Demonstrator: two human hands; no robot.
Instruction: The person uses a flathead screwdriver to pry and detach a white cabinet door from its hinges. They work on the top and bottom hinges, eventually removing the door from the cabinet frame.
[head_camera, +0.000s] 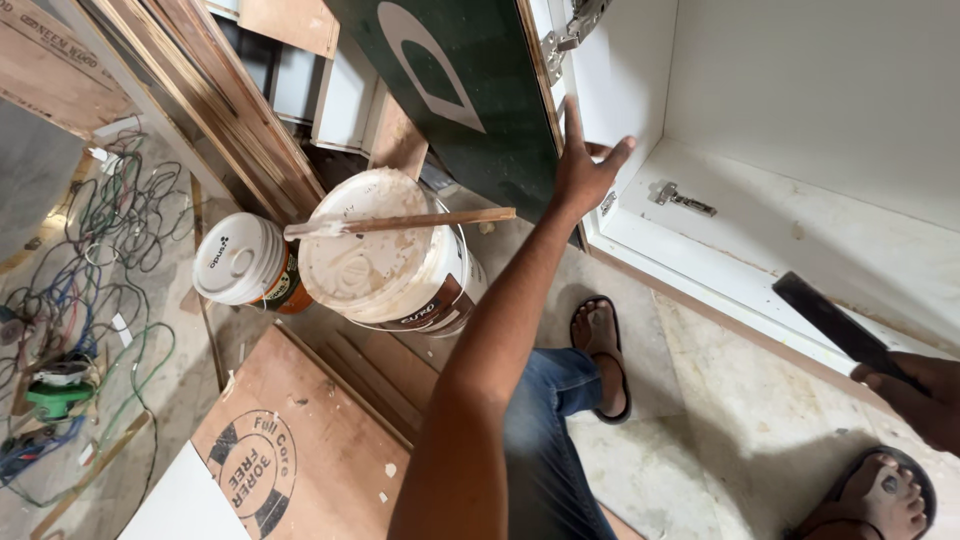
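Note:
My left hand (585, 165) reaches forward with fingers spread and presses flat against the edge of a green cabinet door (470, 90). The door hangs from a metal hinge (562, 38) on a white cabinet (800, 230). A second hinge (682, 198) lies on the white cabinet's floor, just right of that hand. At the right edge my right hand (915, 392) grips a dark flat tool (832, 318), whose end points toward the cabinet's front edge.
A large white bucket (390, 255) with a wooden stick (400, 222) across it stands beside a smaller lidded tub (242, 260). Plywood boards (300, 440) lie on the floor; planks (210, 100) lean behind. Tangled wires (100, 250) and a green power tool (55, 392) are at left. My sandalled feet (600, 350) rest on the stone floor.

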